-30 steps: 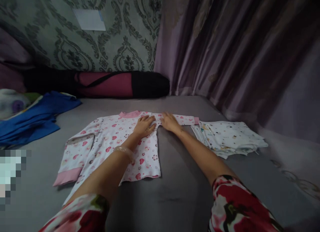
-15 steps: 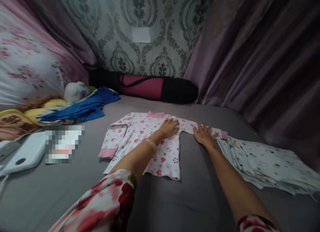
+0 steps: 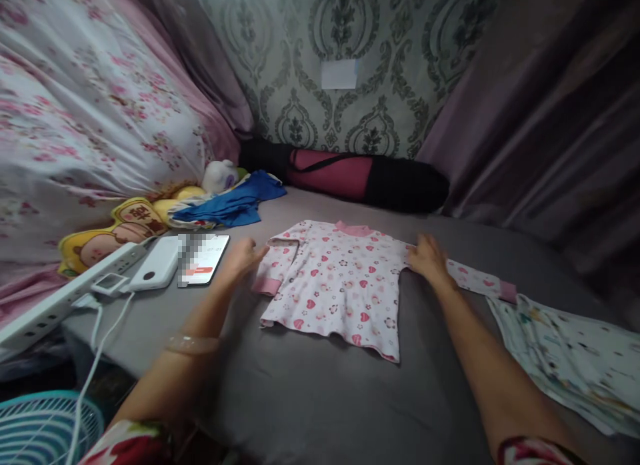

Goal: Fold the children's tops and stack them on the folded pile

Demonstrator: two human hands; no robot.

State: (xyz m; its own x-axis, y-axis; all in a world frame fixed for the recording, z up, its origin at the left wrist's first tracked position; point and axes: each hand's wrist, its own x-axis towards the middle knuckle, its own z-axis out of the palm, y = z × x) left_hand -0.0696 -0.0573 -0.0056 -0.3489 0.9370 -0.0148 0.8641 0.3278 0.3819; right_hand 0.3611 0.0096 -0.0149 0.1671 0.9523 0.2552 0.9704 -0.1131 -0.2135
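Observation:
A small long-sleeved shirt, white with pink hearts and flowers and a pink collar, lies spread on the grey bed sheet. Its left sleeve is bent downward at the side, while the other reaches out straight to the right. Beside the bent sleeve is my left hand, thumb and fingers apart, with nothing visible in it. My right hand rests over the straight sleeve close to the shoulder, fingers apart, covering part of the cloth.
Folded white printed cloths lie at the right. To the left are a phone, a white power bank, a power strip and a blue cloth. Behind lies a black and maroon bag. A teal basket stands lower left.
My left hand has moved off the shirt's chest to beside the bent sleeve. My right hand has shifted along the straight sleeve toward the shoulder. The view has turned left.

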